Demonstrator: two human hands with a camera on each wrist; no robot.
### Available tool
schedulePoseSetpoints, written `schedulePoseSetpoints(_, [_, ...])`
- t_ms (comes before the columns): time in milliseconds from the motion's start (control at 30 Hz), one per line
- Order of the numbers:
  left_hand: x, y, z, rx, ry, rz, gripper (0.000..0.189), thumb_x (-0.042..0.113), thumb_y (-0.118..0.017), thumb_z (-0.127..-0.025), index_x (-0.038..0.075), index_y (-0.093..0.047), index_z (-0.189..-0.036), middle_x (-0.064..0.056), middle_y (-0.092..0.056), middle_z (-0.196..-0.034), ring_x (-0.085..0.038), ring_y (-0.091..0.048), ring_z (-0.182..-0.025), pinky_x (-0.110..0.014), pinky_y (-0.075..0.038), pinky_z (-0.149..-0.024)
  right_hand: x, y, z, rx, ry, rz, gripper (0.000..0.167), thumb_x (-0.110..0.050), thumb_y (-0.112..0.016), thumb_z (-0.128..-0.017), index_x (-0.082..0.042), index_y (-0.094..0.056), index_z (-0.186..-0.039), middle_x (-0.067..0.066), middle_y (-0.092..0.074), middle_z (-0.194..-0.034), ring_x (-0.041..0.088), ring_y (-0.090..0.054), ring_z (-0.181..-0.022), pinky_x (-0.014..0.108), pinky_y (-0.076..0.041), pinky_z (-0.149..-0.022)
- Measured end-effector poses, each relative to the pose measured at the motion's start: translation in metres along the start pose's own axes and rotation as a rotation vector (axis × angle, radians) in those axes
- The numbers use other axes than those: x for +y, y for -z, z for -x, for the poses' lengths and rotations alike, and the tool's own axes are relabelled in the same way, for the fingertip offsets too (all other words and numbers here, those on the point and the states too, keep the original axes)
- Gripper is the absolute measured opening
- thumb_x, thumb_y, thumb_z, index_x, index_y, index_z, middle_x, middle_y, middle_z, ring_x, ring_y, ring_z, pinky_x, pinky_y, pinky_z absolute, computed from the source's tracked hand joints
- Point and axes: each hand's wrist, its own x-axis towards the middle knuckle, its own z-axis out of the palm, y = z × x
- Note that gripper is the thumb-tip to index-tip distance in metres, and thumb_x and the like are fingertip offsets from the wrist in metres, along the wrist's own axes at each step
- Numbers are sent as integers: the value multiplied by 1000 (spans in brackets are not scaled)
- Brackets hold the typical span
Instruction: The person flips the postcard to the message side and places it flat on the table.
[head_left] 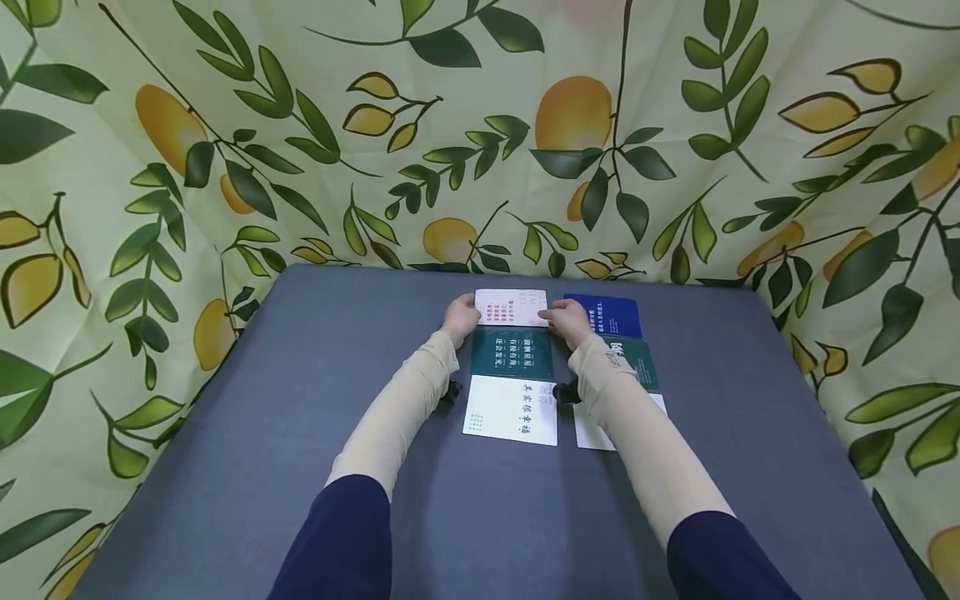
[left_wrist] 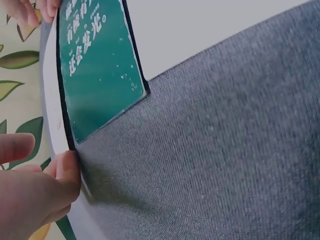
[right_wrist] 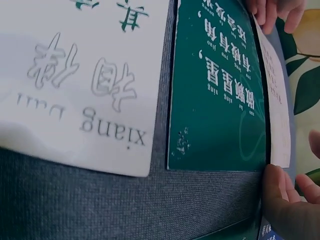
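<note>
A pale pink card [head_left: 512,307] with red print lies at the far end of the middle column of cards. My left hand [head_left: 460,319] holds its left edge, and my right hand [head_left: 567,322] grips its right edge. In the left wrist view the left hand [left_wrist: 42,187] has a digit at the card's near corner; the right wrist view shows the right hand [right_wrist: 290,200] at the opposite corner. Just nearer lies a dark green card [head_left: 512,352] with white writing. Below that is a white card [head_left: 512,409] with dark characters.
A second column stands to the right: a blue card [head_left: 617,316], a green card [head_left: 640,360] and a white card [head_left: 594,429], partly hidden by my right forearm. The grey table [head_left: 300,417] ends at a leaf-and-fruit patterned cloth [head_left: 465,200].
</note>
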Motion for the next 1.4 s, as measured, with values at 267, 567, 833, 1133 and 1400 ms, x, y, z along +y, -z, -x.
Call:
schedulePoseSetpoints(267, [-5,5,6,-47,31,173,60,4,-45,-91,2,-22,-147,-13,-21,-155,-27,-18,-144,-41,-22,-116,2,1,2,-43,13,-51,59,-17,-52,-94,-1,-27,-145,15,-29,-151,28,-37,-134,37,-35,-109])
schedulePoseSetpoints(567, [2,-3,10,-92,33,222,61,17,-49,-94,3,-22,-147,-10,-21,-155,-29,-30,-139,-41,-28,-113,1,14,7,-13,85,-54,57,-25,-50,-96,-3,-30,-145,16,-35,-147,29,-38,-132,40,-36,-108])
schedulePoseSetpoints(833, [6,-6,8,-37,-30,269,54,12,-50,-93,4,-33,-144,-12,-38,-147,-26,-40,-130,-42,-35,-108,0,14,2,32,97,-75,54,-34,-51,-95,-9,-37,-141,11,-41,-142,25,-41,-122,38,-38,-105])
schedulePoseSetpoints(1133, [6,-5,11,55,-114,242,51,24,-55,-93,7,-42,-139,-11,-44,-137,-25,-41,-128,-40,-34,-109,1,11,8,61,162,-107,75,-60,-49,-87,-8,-39,-140,14,-43,-142,25,-46,-126,35,-40,-103])
schedulePoseSetpoints(1400, [0,-2,13,45,-139,277,55,45,-56,-90,15,-49,-136,-2,-46,-143,-21,-38,-136,-41,-29,-112,6,13,8,7,219,-215,69,-47,-53,-91,-10,-32,-145,9,-35,-149,25,-40,-133,38,-37,-108])
